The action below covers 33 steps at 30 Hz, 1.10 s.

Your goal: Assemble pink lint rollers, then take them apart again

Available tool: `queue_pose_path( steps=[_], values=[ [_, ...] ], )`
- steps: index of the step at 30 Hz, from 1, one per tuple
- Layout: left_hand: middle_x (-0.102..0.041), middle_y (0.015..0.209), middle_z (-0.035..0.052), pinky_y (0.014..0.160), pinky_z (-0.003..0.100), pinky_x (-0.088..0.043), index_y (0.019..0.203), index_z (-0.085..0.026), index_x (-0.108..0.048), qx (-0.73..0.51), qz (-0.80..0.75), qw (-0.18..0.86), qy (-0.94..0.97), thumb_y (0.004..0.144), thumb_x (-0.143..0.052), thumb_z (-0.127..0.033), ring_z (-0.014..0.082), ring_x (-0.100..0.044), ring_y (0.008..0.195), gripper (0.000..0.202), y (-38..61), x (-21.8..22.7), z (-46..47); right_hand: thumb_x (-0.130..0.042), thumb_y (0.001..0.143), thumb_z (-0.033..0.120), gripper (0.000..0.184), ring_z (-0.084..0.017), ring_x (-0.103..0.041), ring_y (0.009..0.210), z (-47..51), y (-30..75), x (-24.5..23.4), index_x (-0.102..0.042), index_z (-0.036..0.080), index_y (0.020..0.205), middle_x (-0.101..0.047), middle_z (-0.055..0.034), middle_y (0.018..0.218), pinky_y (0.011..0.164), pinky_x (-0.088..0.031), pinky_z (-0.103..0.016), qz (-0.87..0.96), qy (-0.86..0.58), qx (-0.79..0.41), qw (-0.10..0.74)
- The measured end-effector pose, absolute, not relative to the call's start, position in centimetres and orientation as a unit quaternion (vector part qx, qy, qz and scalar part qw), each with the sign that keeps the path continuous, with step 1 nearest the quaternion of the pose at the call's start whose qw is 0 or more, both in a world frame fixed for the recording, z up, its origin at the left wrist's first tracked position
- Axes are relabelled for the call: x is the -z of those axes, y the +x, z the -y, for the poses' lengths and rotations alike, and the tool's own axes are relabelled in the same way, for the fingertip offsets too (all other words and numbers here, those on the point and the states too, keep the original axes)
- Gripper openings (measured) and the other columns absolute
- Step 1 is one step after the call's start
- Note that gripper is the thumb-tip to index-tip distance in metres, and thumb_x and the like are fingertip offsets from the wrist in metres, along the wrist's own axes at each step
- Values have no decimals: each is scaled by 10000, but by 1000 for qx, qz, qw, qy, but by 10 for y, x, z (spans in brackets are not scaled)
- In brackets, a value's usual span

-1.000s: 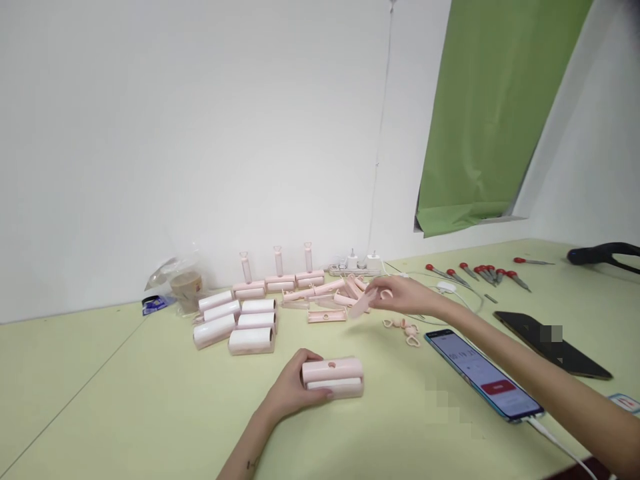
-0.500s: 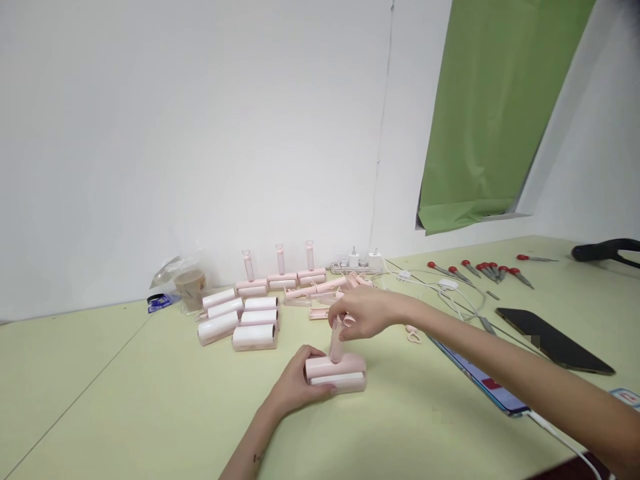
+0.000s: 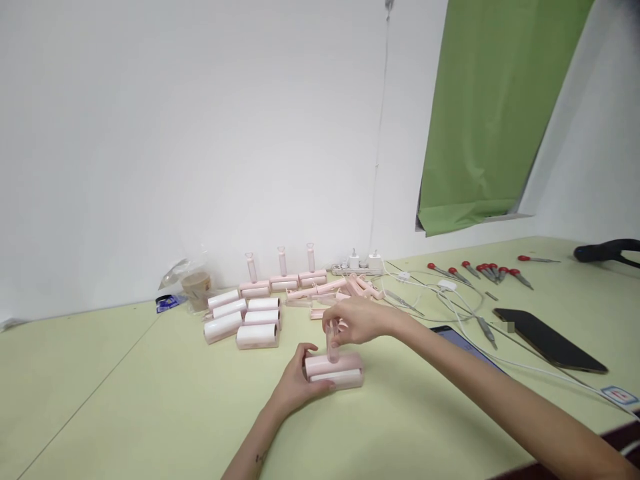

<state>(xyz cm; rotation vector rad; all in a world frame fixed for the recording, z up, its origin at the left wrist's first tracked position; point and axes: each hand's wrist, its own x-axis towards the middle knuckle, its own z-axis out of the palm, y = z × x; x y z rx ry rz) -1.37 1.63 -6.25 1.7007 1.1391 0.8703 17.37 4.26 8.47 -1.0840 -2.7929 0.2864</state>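
Note:
My left hand grips the left end of a pink roller housing lying on the pale green table. My right hand pinches a short pink handle that stands upright in the hole on top of the housing. Behind them lie several white and pink rolls, three upright assembled rollers by the wall, and a heap of loose pink parts.
A plastic bag with a cup sits at the back left. A power strip with chargers, white cables, several red-handled screwdrivers, a phone and a dark tablet lie to the right.
My right hand came back from the parts heap with a pink handle and set it upright into the housing's top hole. My left hand kept holding the housing.

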Motion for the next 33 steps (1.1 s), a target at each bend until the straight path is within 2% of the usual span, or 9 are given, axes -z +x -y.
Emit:
queue_pose_path(
  steps=[4,8,11,13,15,17,21,26,33],
  values=[
    [-443,1094,82,908,376,-336,1232,-211,-191,-408,-462,380,690,466,-752,-329,238,-440,1064,957,-21,50,-23,-627,638,328,374,-131,-474,628,-44,198,-76,-515,246,986,-531,19,772,519,-330,-210,870,-404,-211,188],
    [-433,1201,102,982,407,-240,1225,-224,-245,-467,-413,350,700,607,-655,-367,234,-355,1179,755,-8,11,-28,-456,785,337,167,-94,-399,555,-45,222,-71,-444,220,903,-456,37,708,489,-341,-201,793,-421,-314,309],
    [-563,1050,66,922,346,-326,1111,-207,-378,-472,-345,425,691,647,-618,-271,188,-478,1057,526,20,-10,-32,-486,781,398,215,-94,-416,556,-44,221,-70,-500,192,838,-463,23,685,474,-351,-203,796,-388,-340,317],
    [-617,726,-4,748,294,-431,983,-186,-442,-476,-323,489,656,648,-577,-235,144,-581,747,364,39,-9,-36,-553,735,412,250,-100,-445,566,-43,213,-71,-551,176,816,-488,13,676,472,-354,-207,800,-370,-336,332],
    [-468,427,-91,502,229,-419,833,-177,-477,-479,-329,521,625,652,-507,-225,89,-462,412,190,52,0,-42,-594,705,384,250,-102,-474,551,-44,201,-70,-565,168,827,-501,20,633,457,-346,-201,804,-364,-334,331],
    [-331,325,-121,363,191,-312,702,-175,-491,-483,-345,521,614,638,-453,-217,59,-305,292,85,58,10,-47,-591,708,359,224,-101,-488,504,-46,189,-70,-548,163,806,-490,38,553,427,-327,-193,811,-365,-344,302],
    [-332,293,-101,328,185,-246,559,-171,-503,-489,-362,518,602,591,-429,-192,50,-285,273,83,58,17,-49,-566,728,371,232,-109,-500,534,-46,175,-68,-460,179,653,-489,32,598,448,-338,-199,846,-372,-251,289],
    [-347,281,-80,330,188,-233,438,-188,-419,-482,-366,524,600,586,-437,-161,54,-320,285,152,57,13,-48,-461,810,333,221,-129,-488,627,-38,171,-64,-422,191,645,-486,16,664,527,-363,-220,859,-375,-144,316],
    [-360,330,-118,351,177,-251,686,-175,-478,-463,-325,572,594,611,-517,-160,52,-323,313,86,53,9,-48,-458,786,306,232,-112,-433,579,-35,169,-64,-364,190,609,-453,35,627,504,-289,-212,854,-423,-72,295]
  ],
)
